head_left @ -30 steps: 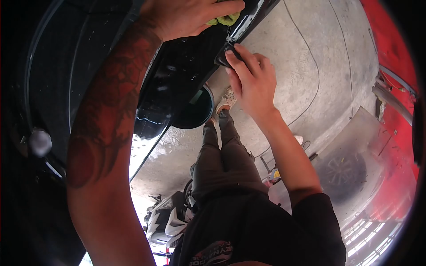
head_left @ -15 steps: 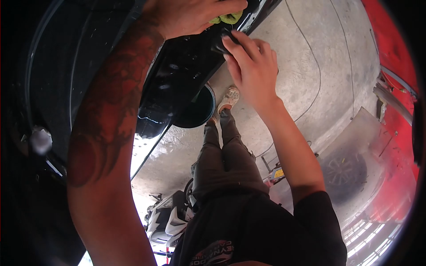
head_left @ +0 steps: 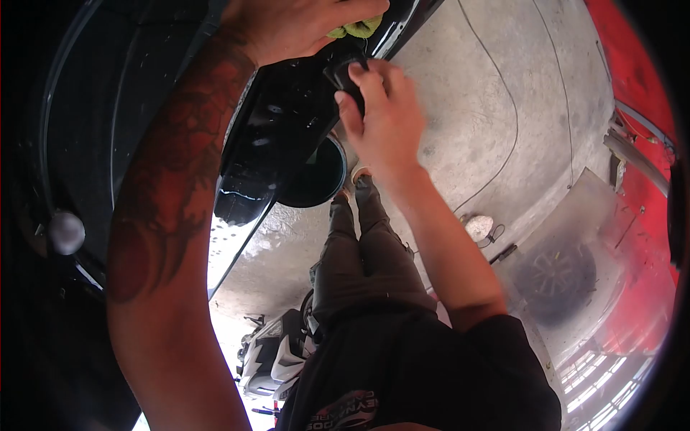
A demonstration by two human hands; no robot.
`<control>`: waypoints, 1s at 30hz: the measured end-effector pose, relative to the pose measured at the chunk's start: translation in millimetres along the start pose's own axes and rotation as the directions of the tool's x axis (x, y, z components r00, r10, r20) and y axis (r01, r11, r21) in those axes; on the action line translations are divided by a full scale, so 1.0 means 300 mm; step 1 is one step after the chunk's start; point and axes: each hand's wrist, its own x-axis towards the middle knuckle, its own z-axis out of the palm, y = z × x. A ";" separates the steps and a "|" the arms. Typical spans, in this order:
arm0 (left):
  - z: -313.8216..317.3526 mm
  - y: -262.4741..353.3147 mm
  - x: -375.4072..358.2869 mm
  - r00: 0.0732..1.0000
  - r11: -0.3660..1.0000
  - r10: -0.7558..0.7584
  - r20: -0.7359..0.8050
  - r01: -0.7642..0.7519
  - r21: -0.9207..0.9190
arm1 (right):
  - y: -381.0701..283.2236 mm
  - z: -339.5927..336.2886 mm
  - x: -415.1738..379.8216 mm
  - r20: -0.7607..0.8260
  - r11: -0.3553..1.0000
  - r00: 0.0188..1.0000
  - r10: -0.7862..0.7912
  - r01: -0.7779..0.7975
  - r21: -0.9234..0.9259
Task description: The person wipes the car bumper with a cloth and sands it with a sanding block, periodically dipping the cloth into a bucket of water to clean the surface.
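Note:
In the head view, my left hand (head_left: pixel 298 27) reaches over the glossy black car panel (head_left: pixel 277 115), its fingers closed on a bunched yellow-green cloth (head_left: pixel 364 28). Just below it, my right hand (head_left: pixel 392 118) is curled around a small black block (head_left: pixel 348 66) at the panel's right edge. Thumb and fingertips rest on the block's near side. Small pale specks and reflections show on the dark surface under my forearm.
Below the panel a dark round bucket (head_left: pixel 320 179) stands on the concrete floor (head_left: pixel 460 122), close to my feet. Thin cables (head_left: pixel 516 108) run across the floor. A red car (head_left: pixel 640 57) is on the right, and a white and black motorcycle (head_left: pixel 277 352) stands behind me.
My right hand has moved left and slightly down with the black block, over the panel. My left hand and the cloth have shifted slightly left.

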 end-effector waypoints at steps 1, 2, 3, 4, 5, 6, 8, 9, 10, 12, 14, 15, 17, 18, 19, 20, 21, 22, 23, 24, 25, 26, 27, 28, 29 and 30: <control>-0.005 -0.002 0.001 1.000 1.000 0.002 0.012 -0.002 0.005 | -0.017 0.004 -0.020 0.027 1.000 1.000 0.009 -0.010 0.027; -0.004 -0.005 0.001 1.000 1.000 0.003 0.008 -0.003 0.005 | -0.033 0.007 -0.054 0.053 0.998 0.998 0.018 -0.020 0.052; -0.002 -0.006 0.002 1.000 1.000 0.006 0.002 -0.006 0.004 | -0.049 0.007 -0.076 0.078 0.997 0.997 0.026 -0.032 0.076; 0.001 -0.003 0.002 1.000 1.000 0.007 -0.005 -0.007 0.002 | -0.058 0.010 -0.088 0.122 0.994 0.991 0.057 -0.068 0.090; 0.008 -0.003 -0.001 1.000 1.000 0.011 -0.020 -0.010 0.012 | -0.054 0.020 -0.083 0.109 0.992 0.990 0.086 -0.095 0.087; 0.015 -0.004 -0.002 0.999 1.000 0.014 -0.033 -0.014 0.021 | -0.054 0.029 -0.057 0.096 0.989 0.989 0.115 -0.123 0.086; 0.018 -0.003 -0.007 0.999 1.000 0.016 -0.031 -0.016 0.020 | -0.058 0.039 -0.014 0.067 0.981 0.982 0.175 -0.180 0.080; 0.007 -0.003 -0.003 1.000 1.000 0.015 -0.016 -0.014 0.011 | -0.063 0.042 0.007 0.049 0.976 0.978 0.204 -0.207 0.074; 0.000 -0.004 0.001 1.000 1.000 0.013 -0.001 -0.013 0.002 | -0.066 0.045 0.019 0.032 0.970 0.972 0.232 -0.234 0.070; -0.003 -0.003 -0.002 1.000 1.000 0.005 0.030 -0.005 -0.002 | -0.083 0.056 -0.029 0.066 0.968 0.971 0.229 -0.234 0.086; 0.006 -0.006 -0.008 1.000 1.000 0.002 0.023 -0.002 0.000 | -0.111 0.054 -0.080 0.119 0.964 0.969 0.215 -0.231 0.133; 0.016 -0.007 -0.009 1.000 1.000 0.003 0.002 -0.003 0.003 | -0.106 0.054 -0.073 0.099 0.964 0.973 0.210 -0.223 0.142; 0.023 -0.010 -0.013 1.000 1.000 0.009 -0.010 -0.009 0.006 | -0.082 0.053 -0.041 0.063 0.963 0.977 0.205 -0.212 0.163; 0.015 -0.012 -0.008 1.000 1.000 0.014 -0.002 -0.014 0.005 | -0.069 0.053 -0.004 0.022 0.963 0.976 0.219 -0.219 0.158; 0.009 -0.010 -0.005 1.000 1.000 0.020 0.007 -0.020 0.003 | -0.073 0.049 0.009 0.029 0.953 0.966 0.257 -0.259 0.159; 0.003 -0.007 -0.006 1.000 1.000 0.017 0.021 -0.017 -0.002 | -0.077 0.046 0.019 0.035 0.942 0.955 0.295 -0.297 0.159; -0.004 -0.005 -0.004 0.999 1.000 0.014 0.035 -0.014 -0.005 | -0.079 0.044 0.025 0.040 0.930 0.943 0.330 -0.332 0.159; -0.008 -0.006 -0.002 0.999 1.000 0.010 0.047 -0.010 -0.006 | -0.089 0.045 0.002 0.055 0.937 0.950 0.309 -0.313 0.155; -0.005 -0.007 -0.003 0.999 1.000 0.009 0.040 -0.009 -0.004 | -0.105 0.047 -0.044 0.069 0.944 0.955 0.287 -0.294 0.151; 0.000 -0.005 -0.006 0.999 1.000 0.007 0.034 -0.007 -0.002 | -0.115 0.046 -0.064 0.083 0.950 0.961 0.265 -0.275 0.146; 0.002 -0.004 -0.007 1.000 1.000 0.005 0.027 -0.005 0.000 | -0.109 0.048 -0.067 0.075 0.950 0.964 0.257 -0.266 0.161; 0.003 -0.004 -0.007 1.000 1.000 0.006 0.025 -0.006 -0.001 | -0.103 0.050 -0.068 0.068 0.950 0.966 0.250 -0.258 0.177; 0.002 -0.006 -0.006 1.000 1.000 0.007 0.025 -0.007 -0.002 | -0.102 0.049 -0.062 0.062 0.948 0.968 0.244 -0.252 0.194; 0.001 -0.006 -0.006 1.000 1.000 0.009 0.026 -0.009 -0.005 | -0.080 0.052 -0.036 0.035 0.961 0.973 0.229 -0.232 0.154; -0.001 -0.004 -0.007 0.999 1.000 0.011 0.030 -0.011 -0.006 | -0.073 0.049 -0.022 0.038 0.947 0.961 0.273 -0.276 0.166; -0.003 -0.004 -0.007 0.999 1.000 0.013 0.033 -0.013 -0.005 | -0.074 0.041 -0.003 0.041 0.932 0.948 0.315 -0.317 0.177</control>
